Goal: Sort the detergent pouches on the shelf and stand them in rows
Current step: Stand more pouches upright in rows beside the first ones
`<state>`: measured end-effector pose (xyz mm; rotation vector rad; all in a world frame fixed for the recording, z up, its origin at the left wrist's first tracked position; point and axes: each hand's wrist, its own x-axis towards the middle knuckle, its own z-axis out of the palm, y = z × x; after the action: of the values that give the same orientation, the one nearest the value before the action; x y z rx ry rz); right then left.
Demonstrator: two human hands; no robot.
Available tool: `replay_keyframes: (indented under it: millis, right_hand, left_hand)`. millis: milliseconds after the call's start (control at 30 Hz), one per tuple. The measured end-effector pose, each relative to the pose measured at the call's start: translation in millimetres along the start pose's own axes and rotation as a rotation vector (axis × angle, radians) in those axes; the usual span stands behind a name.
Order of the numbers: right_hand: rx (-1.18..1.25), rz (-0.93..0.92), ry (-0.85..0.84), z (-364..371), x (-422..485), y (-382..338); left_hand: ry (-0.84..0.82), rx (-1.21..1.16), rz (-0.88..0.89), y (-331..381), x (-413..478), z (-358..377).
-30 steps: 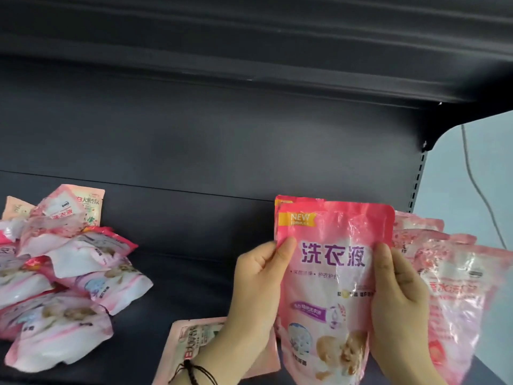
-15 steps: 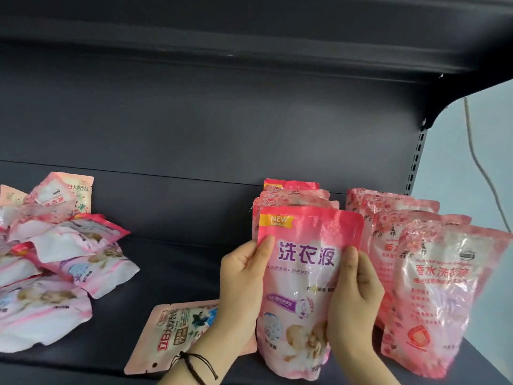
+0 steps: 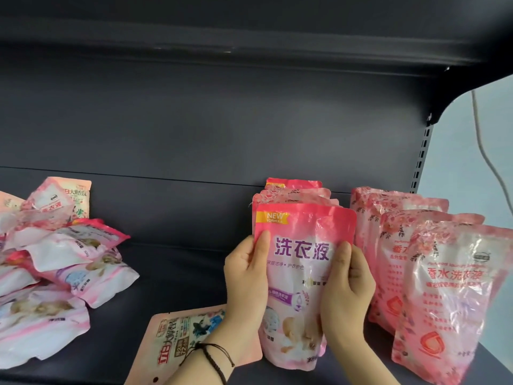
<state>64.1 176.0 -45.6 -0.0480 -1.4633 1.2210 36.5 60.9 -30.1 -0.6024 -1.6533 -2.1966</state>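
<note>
A pink detergent pouch [image 3: 302,259] with purple lettering and a yellow NEW tag stands upright at the front of a row of like pouches [image 3: 294,190] on the dark shelf [image 3: 172,284]. My left hand [image 3: 245,276] grips its left edge, thumb on the front. Its right edge is held by my right hand [image 3: 345,290], thumb on the front too. To the right stands a row of pink rose-patterned pouches [image 3: 449,295]. One peach-coloured pouch [image 3: 177,340] lies flat near the front edge, partly under my left wrist.
A loose heap of pink and white pouches [image 3: 55,268] fills the shelf's left end. The dark back panel [image 3: 222,134] and an upper shelf [image 3: 249,31] close the space. At the far right are a slotted upright [image 3: 422,159] and a hanging cable [image 3: 483,145].
Both hands have carried the pouch down and back toward the row behind it. It now stands on the shelf against that row.
</note>
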Motion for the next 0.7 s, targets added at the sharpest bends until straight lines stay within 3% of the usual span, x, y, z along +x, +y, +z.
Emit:
replay_keyframes:
  millis: [233, 300, 400, 533, 700]
  right_hand:
    - [0.039, 0.008, -0.306, -39.1, -6.3, -1.7]
    - [-0.032, -0.093, -0.421, -50.6, -10.3, -3.2]
    - [-0.257, -0.204, -0.619, -63.3, -15.8, -8.5]
    - [-0.571, -0.195, -0.868, -69.6, -22.4, -13.8]
    - [-0.751, -0.109, -0.971, -68.8, -22.6, -13.4]
  left_hand:
    - [-0.13, 0.165, 0.3, 3.6, -6.8, -26.8]
    - [-0.233, 0.323, 0.352, 2.3, -12.2, -35.2]
    - [-0.42, 0.509, 0.252, -1.7, -21.3, -45.2]
    - [-0.568, 0.516, 0.087, -8.4, -29.4, -52.3]
    - [-0.591, 0.672, 0.081, -13.0, -29.7, -51.0]
